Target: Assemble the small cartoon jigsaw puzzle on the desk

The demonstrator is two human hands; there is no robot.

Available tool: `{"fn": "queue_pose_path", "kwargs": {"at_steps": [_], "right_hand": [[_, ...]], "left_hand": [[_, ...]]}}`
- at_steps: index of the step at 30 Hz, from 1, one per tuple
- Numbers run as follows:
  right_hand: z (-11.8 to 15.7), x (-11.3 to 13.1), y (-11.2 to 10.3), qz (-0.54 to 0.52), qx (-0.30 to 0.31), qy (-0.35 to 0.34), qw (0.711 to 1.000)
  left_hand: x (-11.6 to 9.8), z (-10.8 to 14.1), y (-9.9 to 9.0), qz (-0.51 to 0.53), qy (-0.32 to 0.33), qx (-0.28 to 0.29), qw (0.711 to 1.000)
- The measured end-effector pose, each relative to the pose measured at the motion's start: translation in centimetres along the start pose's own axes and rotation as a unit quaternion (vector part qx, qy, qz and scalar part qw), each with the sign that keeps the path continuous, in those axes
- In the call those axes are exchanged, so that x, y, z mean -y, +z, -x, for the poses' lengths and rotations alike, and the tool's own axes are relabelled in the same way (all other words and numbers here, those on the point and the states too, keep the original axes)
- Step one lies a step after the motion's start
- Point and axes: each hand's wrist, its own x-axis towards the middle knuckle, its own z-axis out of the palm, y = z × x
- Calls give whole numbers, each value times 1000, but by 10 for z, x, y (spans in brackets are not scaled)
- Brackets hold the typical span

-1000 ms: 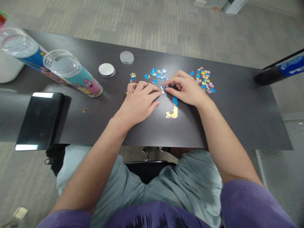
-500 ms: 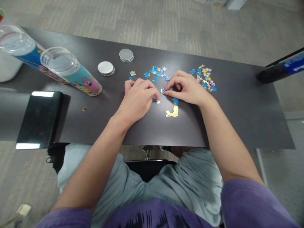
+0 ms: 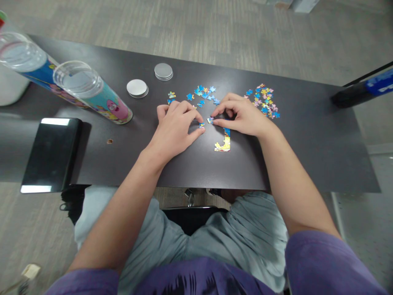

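Between the thumb and index finger of my left hand (image 3: 178,125) is a small jigsaw piece (image 3: 201,125) with blue and pale colours. My right hand (image 3: 238,114) pinches another jigsaw piece (image 3: 210,120), whitish and blue, a short gap to the right of the first. Just below my right hand lies a joined strip of jigsaw pieces (image 3: 226,141), blue at the top and yellow below, bent like a corner. Loose blue pieces (image 3: 201,92) are scattered beyond the hands, and a few more pieces (image 3: 171,96) lie past my left fingers, partly hidden by them.
A heap of pink, yellow and blue pieces (image 3: 265,100) lies right of my right hand. Round discs (image 3: 137,88) sit in two stacks at the back left. Printed clear-topped tubes (image 3: 107,102) and a black tablet-like device (image 3: 50,153) stand left; a dark bottle (image 3: 353,96) is far right.
My left thumb and index finger have shifted, and the piece at them now sits higher and slightly left, turned. The piece in my right hand has tilted a little; that hand has barely moved.
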Motion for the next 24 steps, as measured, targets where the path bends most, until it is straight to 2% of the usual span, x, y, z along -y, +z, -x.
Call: {"fn": "queue_pose_path", "kwargs": {"at_steps": [8, 13, 19, 24], "right_hand": [[-1, 10, -4, -8, 26, 26, 999], [-1, 11, -6, 6, 17, 61, 998], [-1, 4, 0, 13, 16, 33, 999], [-2, 10, -1, 2, 39, 35, 999]], "left_hand": [[5, 3, -2, 5, -8, -23, 1000], [8, 2, 0, 17, 2, -26, 1000], [4, -2, 0, 17, -4, -18, 1000], [3, -3, -1, 18, -7, -20, 1000]]}}
